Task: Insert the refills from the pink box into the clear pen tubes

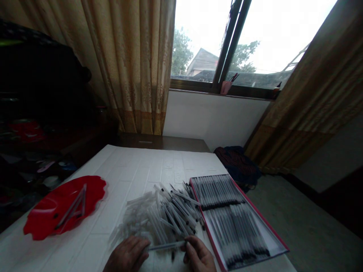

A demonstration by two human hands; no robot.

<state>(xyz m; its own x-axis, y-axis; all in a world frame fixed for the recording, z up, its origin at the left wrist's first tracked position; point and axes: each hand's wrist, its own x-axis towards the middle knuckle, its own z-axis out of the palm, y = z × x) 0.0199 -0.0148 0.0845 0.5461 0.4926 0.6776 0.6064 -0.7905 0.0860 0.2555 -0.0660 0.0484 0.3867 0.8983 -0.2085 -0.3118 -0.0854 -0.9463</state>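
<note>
A clear pen point(166, 246) with a dark core lies level between my two hands at the table's near edge. My left hand point(127, 254) has its fingers closed at the pen's left end. My right hand point(199, 255) pinches the other end between thumb and fingers. Just beyond them spreads a heap of clear plastic tubes point(138, 215). Beside that heap, loose pens with black ends point(178, 213) lie crisscrossed. To the right, an open pink-edged box point(272, 241) holds two rows of similar pens packed side by side.
A red scalloped plate point(39, 211) with a few pens in it sits on the left of the white table point(119, 170). Dark clutter point(51, 166) stands beyond the left edge. A dark cloth bundle point(238, 162) lies past the far right corner, below the window.
</note>
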